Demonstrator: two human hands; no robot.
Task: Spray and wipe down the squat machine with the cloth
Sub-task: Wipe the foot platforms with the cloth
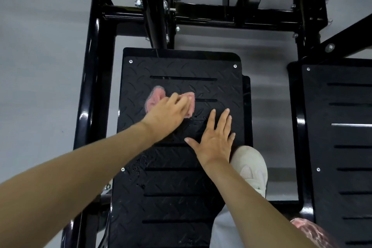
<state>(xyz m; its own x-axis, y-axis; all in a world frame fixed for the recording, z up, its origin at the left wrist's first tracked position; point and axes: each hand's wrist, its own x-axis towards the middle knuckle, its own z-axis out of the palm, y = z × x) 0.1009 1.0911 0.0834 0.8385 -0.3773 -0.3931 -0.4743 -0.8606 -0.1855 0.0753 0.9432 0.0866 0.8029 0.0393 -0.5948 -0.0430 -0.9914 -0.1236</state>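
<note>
While wiping the footplate [181, 207], grips pink cloth [154, 98] at plate's upper middle in left hand [167, 115], fingers curled; likely soft, limp, best held bunched. Braces with right hand [215, 139] flat, fingers spread.

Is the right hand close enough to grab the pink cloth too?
Probably yes. The right hand lies flat and open on the footplate right beside the pink cloth, with only bare plate between them. The left hand holds the cloth, though, and covers its middle.
</note>
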